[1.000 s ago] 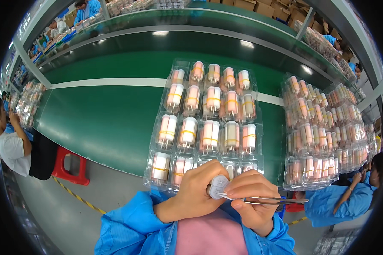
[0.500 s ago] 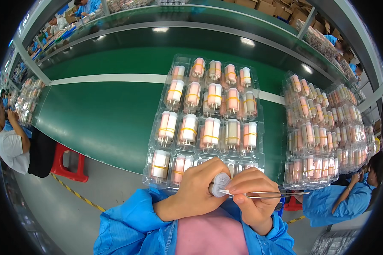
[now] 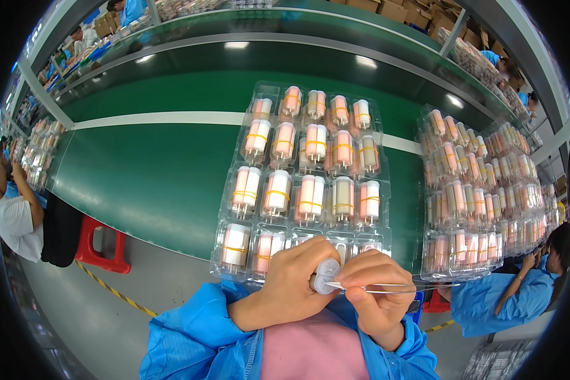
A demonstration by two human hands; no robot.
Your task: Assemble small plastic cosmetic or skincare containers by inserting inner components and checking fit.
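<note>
My left hand (image 3: 294,285) grips a small white cylindrical part (image 3: 326,276) close to my chest, its round end facing up. My right hand (image 3: 377,294) pinches metal tweezers (image 3: 392,288) whose tips touch that part's end; the tweezers point left and their handles stick out to the right. Just beyond my hands a clear plastic tray (image 3: 234,218) lies on the green belt (image 3: 152,171), with rows of white and pink cylinders bound by yellow bands. My hands cover part of the tray's near row.
A stack of similar filled trays (image 3: 481,196) stands at the right. A seated person in blue (image 3: 519,291) works at the right, another person (image 3: 16,215) beside a red stool (image 3: 98,250) at the left. A yellow-black floor line (image 3: 114,291) runs below the belt.
My hands have stayed in place with the part and the tweezers; the tweezer tips shifted slightly against the part's end. The view has tilted a little.
</note>
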